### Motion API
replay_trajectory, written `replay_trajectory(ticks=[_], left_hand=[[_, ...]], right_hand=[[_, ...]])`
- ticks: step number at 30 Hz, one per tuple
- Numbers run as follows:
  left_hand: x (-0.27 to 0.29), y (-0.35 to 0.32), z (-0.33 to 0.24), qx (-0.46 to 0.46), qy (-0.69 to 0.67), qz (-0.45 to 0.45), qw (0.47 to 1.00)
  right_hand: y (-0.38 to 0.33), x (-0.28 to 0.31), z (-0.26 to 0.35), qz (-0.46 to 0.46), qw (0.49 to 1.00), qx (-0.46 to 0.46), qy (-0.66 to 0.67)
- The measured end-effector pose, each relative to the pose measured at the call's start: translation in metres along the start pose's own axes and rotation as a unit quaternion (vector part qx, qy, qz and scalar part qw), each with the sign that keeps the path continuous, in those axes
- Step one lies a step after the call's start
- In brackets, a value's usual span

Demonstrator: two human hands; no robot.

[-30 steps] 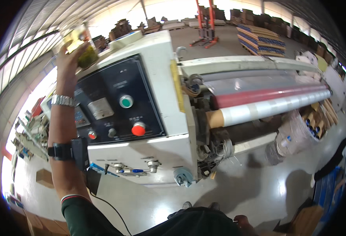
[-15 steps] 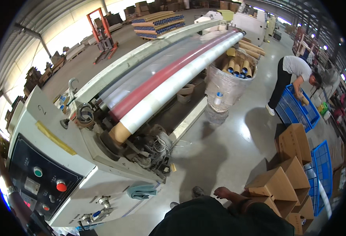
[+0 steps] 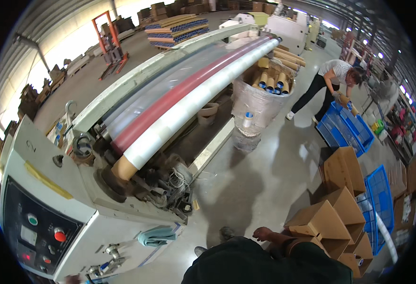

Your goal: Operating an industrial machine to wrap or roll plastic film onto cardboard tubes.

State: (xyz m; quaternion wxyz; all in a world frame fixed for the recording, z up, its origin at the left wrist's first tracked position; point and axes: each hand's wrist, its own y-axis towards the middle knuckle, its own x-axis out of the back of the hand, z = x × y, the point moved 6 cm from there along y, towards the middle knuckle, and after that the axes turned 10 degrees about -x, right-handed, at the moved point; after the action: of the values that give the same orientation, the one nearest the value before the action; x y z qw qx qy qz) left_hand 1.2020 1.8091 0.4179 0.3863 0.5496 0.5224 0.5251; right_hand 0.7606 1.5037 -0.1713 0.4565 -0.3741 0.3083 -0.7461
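My right hand (image 3: 263, 234) hangs low in front of my body, fingers loosely apart, with nothing in it. It is nearest the open cardboard boxes (image 3: 319, 220) on the right. At the lower left edge, a small blurred bit of what seems to be my left hand (image 3: 72, 279) shows below the machine's front; its fingers cannot be made out. Close by are a valve fitting (image 3: 113, 251) and a folded teal cloth (image 3: 156, 236). Above them sits a dark control panel (image 3: 40, 227) with green and red buttons. A white roll (image 3: 184, 111) on a cardboard core lies along the machine beside a red roller (image 3: 170, 97).
A plastic-wrapped bin (image 3: 257, 102) of cardboard tubes stands by the machine's far half. Beyond it, a person (image 3: 333, 78) bends over a blue crate (image 3: 340, 125), holding brown tubes. Another blue crate (image 3: 378, 203) stands behind the boxes. An orange lift (image 3: 109, 45) is at the far left.
The whole scene has slid left in my view. A dark arm-like shape at the left rim is gone. The other person has shifted stance and raised tubes above the crate. My right hand hangs much as before.
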Motion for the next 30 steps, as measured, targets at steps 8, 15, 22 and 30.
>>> replay_trajectory(ticks=[8, 15, 22, 30], left_hand=[[-0.021, -0.49, 0.022, 0.63, -0.164, 0.309, 0.694], [0.072, -0.639, -0.028, 0.623, -0.013, 0.461, 0.631], [0.023, -0.572, -0.025, 0.818, -0.077, 0.251, 0.512], [-0.031, -0.522, 0.0, 0.787, -0.132, 0.243, 0.551]], right_hand=[[0.036, 0.032, -0.002, 0.026, 0.986, 0.137, -0.089], [0.026, 0.061, 0.024, 0.036, 0.964, 0.248, -0.093], [0.016, 0.036, -0.053, 0.133, 0.97, -0.028, -0.2], [-0.093, 0.026, -0.058, 0.167, 0.925, -0.195, 0.28]])
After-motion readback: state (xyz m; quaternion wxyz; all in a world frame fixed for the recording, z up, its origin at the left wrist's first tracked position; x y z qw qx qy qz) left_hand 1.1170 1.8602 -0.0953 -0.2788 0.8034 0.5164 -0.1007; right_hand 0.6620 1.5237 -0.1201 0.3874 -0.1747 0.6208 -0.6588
